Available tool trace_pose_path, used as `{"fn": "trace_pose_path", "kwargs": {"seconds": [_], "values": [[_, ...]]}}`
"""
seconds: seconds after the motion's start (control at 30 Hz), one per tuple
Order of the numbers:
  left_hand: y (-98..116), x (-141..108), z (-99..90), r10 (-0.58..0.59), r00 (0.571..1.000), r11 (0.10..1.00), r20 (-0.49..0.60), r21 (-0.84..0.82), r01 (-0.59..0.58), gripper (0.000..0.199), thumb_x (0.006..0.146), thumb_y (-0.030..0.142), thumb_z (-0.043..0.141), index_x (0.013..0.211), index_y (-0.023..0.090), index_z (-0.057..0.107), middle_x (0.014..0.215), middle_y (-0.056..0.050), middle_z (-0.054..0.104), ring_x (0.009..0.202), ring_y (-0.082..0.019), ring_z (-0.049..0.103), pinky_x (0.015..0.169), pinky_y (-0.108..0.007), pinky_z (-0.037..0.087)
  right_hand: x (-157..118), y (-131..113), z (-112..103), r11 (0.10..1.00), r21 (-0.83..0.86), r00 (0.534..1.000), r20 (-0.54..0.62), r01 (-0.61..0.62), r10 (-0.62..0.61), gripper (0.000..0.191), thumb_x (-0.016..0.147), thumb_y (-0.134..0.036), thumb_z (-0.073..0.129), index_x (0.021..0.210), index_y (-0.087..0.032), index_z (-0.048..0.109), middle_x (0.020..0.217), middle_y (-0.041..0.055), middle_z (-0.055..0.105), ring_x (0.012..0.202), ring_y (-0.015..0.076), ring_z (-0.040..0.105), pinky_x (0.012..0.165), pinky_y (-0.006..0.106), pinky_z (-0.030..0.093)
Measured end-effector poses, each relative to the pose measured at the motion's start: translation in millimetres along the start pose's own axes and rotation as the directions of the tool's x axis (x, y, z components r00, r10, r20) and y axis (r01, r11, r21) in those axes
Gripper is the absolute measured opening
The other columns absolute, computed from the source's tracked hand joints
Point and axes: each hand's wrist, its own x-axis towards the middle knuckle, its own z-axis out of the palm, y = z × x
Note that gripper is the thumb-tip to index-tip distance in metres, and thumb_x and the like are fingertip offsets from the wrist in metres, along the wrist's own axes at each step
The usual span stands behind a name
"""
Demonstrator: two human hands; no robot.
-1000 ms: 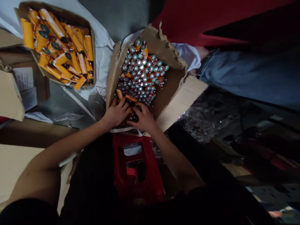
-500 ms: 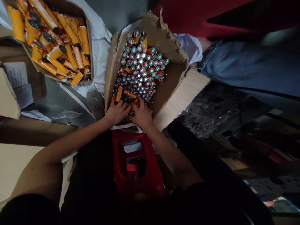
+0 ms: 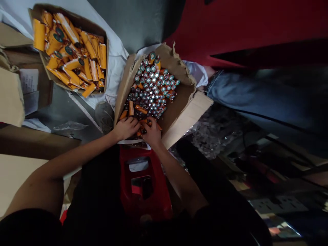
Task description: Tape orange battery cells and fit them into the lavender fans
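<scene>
An open cardboard box (image 3: 180, 121) with torn flaps holds many upright cylindrical cells (image 3: 153, 80) with teal and silver ends, packed close together. Several orange-wrapped cells (image 3: 131, 108) lie on their sides near the box's front. My left hand (image 3: 126, 128) reaches over the front left corner, fingers bent down among the loose cells; what it holds, if anything, is hidden. Close to its right, my right hand (image 3: 152, 132) has thumb and fingers curved around an orange cell (image 3: 145, 122) at the front of the box.
A second box (image 3: 107, 51) full of orange cells stands at the upper left on white sheeting. Below the near box is a red plastic stool (image 3: 160, 174). Another person's denim-clad leg (image 3: 238, 89) extends at the right, by clear plastic bags (image 3: 212, 133). A grey shoe (image 3: 104, 114) is left of the box.
The view has shifted, so the box sits slightly lower. My left hand has drawn back from the upright orange cell, and more loose orange cells show around both hands.
</scene>
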Motion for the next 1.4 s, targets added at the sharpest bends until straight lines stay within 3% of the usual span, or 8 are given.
{"fn": "trace_pose_path", "kwargs": {"seconds": [0.17,0.43,0.67,0.9,1.03,1.13,1.23,1.4], "values": [[-2,2,0.5,-0.08,0.996,0.997,-0.043,0.02,0.081,0.03,0.109,0.02,0.051,0.124,0.024,0.077,0.12,-0.012,0.076,0.117,-0.031,0.065,0.124,-0.081,0.036,15,-10,-8,0.995,-0.092,0.999,0.035,-0.026,0.03,0.055,0.093,-0.023,0.074,0.147,-0.032,0.07,0.176,0.0117,0.038,0.133,0.0374,0.067,0.096,0.051,0.066],[1,4,-11.6,-0.111,0.994,0.991,-0.013,0.08,0.111,0.034,0.106,0.018,0.052,0.128,0.017,0.079,0.105,-0.015,0.079,0.113,-0.033,0.068,0.11,-0.056,0.058,22,8,-19,0.99,-0.088,0.99,0.105,0.106,-0.097,0.039,0.096,-0.041,0.076,0.133,-0.028,0.076,0.164,0.0119,0.051,0.113,0.0318,0.075,0.088,0.046,0.067],[20,-6,-19.2,-0.163,0.978,0.986,0.13,0.054,0.158,0.036,0.103,0.014,0.053,0.123,0.02,0.083,0.137,-0.018,0.074,0.135,-0.04,0.062,0.125,-0.075,0.04,17,31,-1,0.978,0.136,0.986,-0.078,0.155,-0.146,0.025,0.1,-0.03,0.074,0.124,-0.028,0.08,0.153,0.0095,0.064,0.123,0.0272,0.074,0.092,0.039,0.067],[41,13,-28.7,-0.319,0.863,0.945,0.391,0.202,0.258,0.04,0.107,0.017,0.05,0.13,0.023,0.083,0.152,-0.017,0.066,0.147,-0.052,0.052,0.121,-0.084,0.037,45,54,-12,0.846,0.419,0.916,-0.36,0.329,-0.178,0.017,0.094,-0.036,0.083,0.107,-0.026,0.08,0.126,0.0097,0.077,0.118,0.0264,0.075,0.108,0.042,0.062],[51,26,-30.3,-0.417,0.816,0.906,0.402,0.256,0.337,0.046,0.108,0.013,0.043,0.138,0.017,0.078,0.152,-0.022,0.064,0.142,-0.05,0.058,0.115,-0.077,0.048,49,44,-9,0.829,0.45,0.929,-0.308,0.331,-0.203,0.016,0.094,-0.035,0.08,0.107,-0.026,0.081,0.118,0.0097,0.079,0.114,0.0276,0.076,0.105,0.044,0.063],[52,22,-24.8,-0.442,0.837,0.894,0.324,0.235,0.381,0.046,0.107,0.011,0.046,0.14,0.017,0.077,0.153,-0.023,0.062,0.146,-0.05,0.056,0.115,-0.077,0.049,48,38,-7,0.839,0.469,0.951,-0.261,0.275,-0.165,0.015,0.093,-0.034,0.079,0.106,-0.026,0.081,0.118,0.0106,0.079,0.114,0.0285,0.076,0.105,0.045,0.063],[44,12,-20.2,-0.345,0.902,0.935,0.26,0.18,0.306,0.041,0.104,0.012,0.056,0.135,0.022,0.081,0.149,-0.021,0.066,0.145,-0.052,0.057,0.115,-0.082,0.047,47,36,-19,0.812,0.526,0.956,-0.265,0.254,-0.127,0.014,0.092,-0.037,0.079,0.101,-0.026,0.08,0.114,0.0096,0.081,0.109,0.0284,0.077,0.103,0.046,0.064],[23,-2,-24.0,-0.081,0.966,0.992,0.247,0.111,0.055,0.038,0.103,0.015,0.058,0.128,0.027,0.084,0.151,-0.017,0.068,0.14,-0.047,0.063,0.103,-0.07,0.061,51,-2,-68,0.732,0.595,0.877,-0.481,0.333,-0.008,0.023,0.093,-0.049,0.077,0.101,-0.027,0.076,0.108,0.008,0.079,0.1,0.0295,0.079,0.094,0.049,0.067]]}}
